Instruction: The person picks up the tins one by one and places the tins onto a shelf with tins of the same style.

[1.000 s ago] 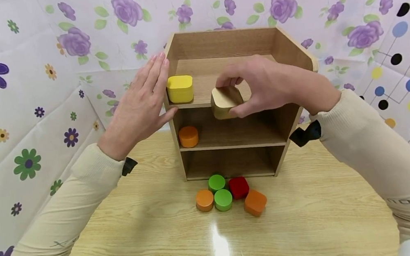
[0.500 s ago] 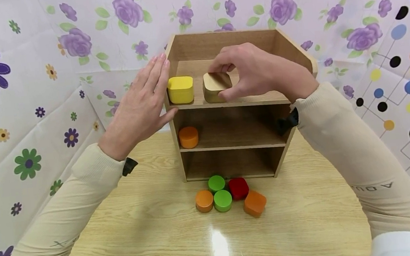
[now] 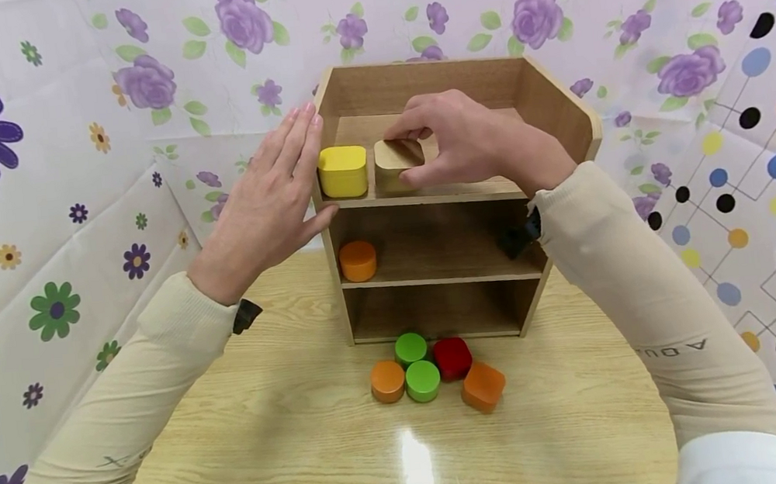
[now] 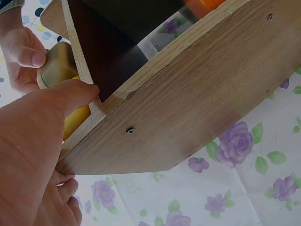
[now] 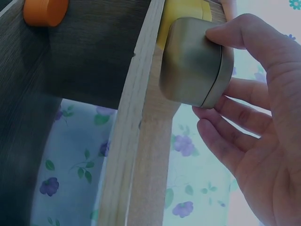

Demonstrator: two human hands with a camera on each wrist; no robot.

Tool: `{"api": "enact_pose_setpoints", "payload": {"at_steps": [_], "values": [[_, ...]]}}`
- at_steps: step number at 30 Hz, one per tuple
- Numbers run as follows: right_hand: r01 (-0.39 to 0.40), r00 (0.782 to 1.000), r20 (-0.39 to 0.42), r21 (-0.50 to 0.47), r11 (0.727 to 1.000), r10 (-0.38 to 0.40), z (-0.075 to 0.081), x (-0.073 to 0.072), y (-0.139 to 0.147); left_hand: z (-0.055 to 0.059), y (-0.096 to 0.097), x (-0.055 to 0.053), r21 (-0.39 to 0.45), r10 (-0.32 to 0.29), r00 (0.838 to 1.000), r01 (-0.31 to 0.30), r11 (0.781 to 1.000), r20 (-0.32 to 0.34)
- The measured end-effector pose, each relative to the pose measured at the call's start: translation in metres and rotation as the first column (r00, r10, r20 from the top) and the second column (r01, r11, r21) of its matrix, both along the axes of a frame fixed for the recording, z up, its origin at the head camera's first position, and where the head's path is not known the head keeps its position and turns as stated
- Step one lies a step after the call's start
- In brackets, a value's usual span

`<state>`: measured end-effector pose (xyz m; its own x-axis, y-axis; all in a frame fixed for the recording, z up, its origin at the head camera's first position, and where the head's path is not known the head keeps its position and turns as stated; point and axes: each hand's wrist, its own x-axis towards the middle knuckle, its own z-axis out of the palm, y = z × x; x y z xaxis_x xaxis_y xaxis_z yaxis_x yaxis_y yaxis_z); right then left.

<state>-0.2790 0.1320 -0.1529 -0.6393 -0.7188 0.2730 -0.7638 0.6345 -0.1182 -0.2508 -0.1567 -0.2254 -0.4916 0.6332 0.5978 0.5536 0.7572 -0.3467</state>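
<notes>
Gold tin [image 3: 391,167] farther left, in grip [image 3: 465,139].

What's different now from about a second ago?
The right hand has carried the gold piece left and back to the top shelf, beside the yellow piece, and still holds it. Unchanged: the left hand at the shelf unit's side, the yellow piece, the orange piece below it, and the five pieces in front.
</notes>
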Motion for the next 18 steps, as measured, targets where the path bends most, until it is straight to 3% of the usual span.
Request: {"api": "enact_pose_setpoints", "payload": {"at_steps": [18], "values": [[0.038, 0.999, 0.036, 0.045, 0.998, -0.039, -0.0047, -0.0028, -0.0045, 0.0001, -0.0004, 0.0011, -0.007, 0.011, 1.0, -0.011, 1.0, 0.008]]}}
